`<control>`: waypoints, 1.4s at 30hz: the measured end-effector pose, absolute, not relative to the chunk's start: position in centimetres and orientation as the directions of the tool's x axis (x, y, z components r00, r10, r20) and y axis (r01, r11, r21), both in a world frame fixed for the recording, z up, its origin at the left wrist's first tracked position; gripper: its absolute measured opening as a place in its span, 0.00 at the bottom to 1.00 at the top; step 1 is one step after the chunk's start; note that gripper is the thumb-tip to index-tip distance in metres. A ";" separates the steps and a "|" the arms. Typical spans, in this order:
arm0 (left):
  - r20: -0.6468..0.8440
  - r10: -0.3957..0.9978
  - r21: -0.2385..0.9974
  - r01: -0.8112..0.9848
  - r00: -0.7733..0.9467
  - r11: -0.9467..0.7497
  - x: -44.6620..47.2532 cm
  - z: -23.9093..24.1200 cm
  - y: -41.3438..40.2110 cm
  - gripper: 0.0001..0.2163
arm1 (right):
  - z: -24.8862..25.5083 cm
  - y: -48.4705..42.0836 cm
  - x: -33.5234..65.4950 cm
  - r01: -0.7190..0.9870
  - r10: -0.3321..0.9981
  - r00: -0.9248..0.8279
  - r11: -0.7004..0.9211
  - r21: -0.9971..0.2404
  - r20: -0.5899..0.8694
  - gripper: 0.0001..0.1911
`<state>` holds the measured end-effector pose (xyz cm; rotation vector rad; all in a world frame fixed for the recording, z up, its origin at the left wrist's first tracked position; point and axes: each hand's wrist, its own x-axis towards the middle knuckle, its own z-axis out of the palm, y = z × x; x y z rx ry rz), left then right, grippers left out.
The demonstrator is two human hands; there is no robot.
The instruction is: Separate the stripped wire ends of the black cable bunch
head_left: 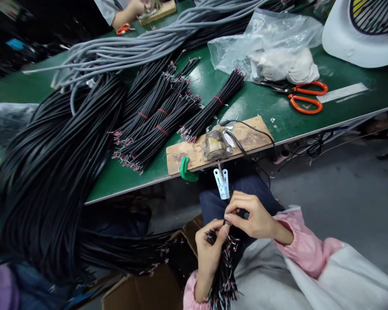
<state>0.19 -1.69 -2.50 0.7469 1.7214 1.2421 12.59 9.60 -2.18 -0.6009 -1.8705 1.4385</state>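
My left hand [210,249] is closed around a bunch of short black cables [224,275] with stripped red and white wire ends, held over my lap. Thumb and fingers of my right hand [250,215] pinch at the end of one cable, meeting the left fingertips; the exact spot is partly hidden. Just above the hands, a light blue clothespin [222,183] hangs from the shaft of a small motor [216,144]. That motor is fixed on a wooden board [184,155] at the table edge, beside a green clamp [187,169].
Black cable bundles [177,116] tied with red bands lie on the green table [113,185]. Long grey cables [126,49] and black cables [51,159] drape across its left side. Orange-handled scissors [307,97], a plastic bag [268,38] and a fan [365,34] sit right. A co-worker's hand [134,10] is at the back.
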 end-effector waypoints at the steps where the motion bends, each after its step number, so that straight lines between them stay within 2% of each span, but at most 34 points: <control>1: -0.289 0.824 0.950 -0.040 -0.488 0.310 0.3 -2.6 -1.6 0.11 | -2.2 9.5 12.6 -0.054 0.726 -0.642 0.280 -0.958 0.248 0.06; 7: -0.258 0.828 0.966 -0.132 -0.498 0.222 0.6 -3.4 -1.4 0.11 | -1.9 9.1 12.7 -0.073 0.771 -0.562 0.314 -0.946 0.300 0.07; 14: -0.260 0.845 0.964 -0.166 -0.466 0.205 0.9 -3.0 -0.7 0.12 | -1.6 9.6 13.1 -0.016 0.761 -0.547 0.408 -0.913 0.349 0.06; 17: -0.286 0.834 0.957 -0.192 -0.472 0.220 1.1 -2.4 -0.4 0.12 | -1.6 9.9 13.1 -0.002 0.779 -0.532 0.391 -0.920 0.332 0.05; 20: -0.265 0.836 0.964 -0.146 -0.481 0.222 1.2 -2.0 -0.1 0.13 | -1.5 10.1 13.1 -0.017 0.797 -0.519 0.351 -0.936 0.308 0.04; 24: -0.223 0.837 0.974 -0.088 -0.499 0.207 1.0 -1.9 0.1 0.14 | -1.3 10.0 13.1 -0.014 0.782 -0.529 0.380 -0.925 0.330 0.06; 37: -0.217 0.829 0.976 -0.138 -0.515 0.170 1.4 -2.7 -0.2 0.13 | -1.7 9.4 12.7 0.041 0.790 -0.484 0.449 -0.893 0.375 0.06; 42: -0.218 0.834 0.975 -0.151 -0.507 0.163 1.1 -2.8 -0.4 0.11 | -1.8 9.7 12.7 0.021 0.821 -0.461 0.390 -0.921 0.337 0.06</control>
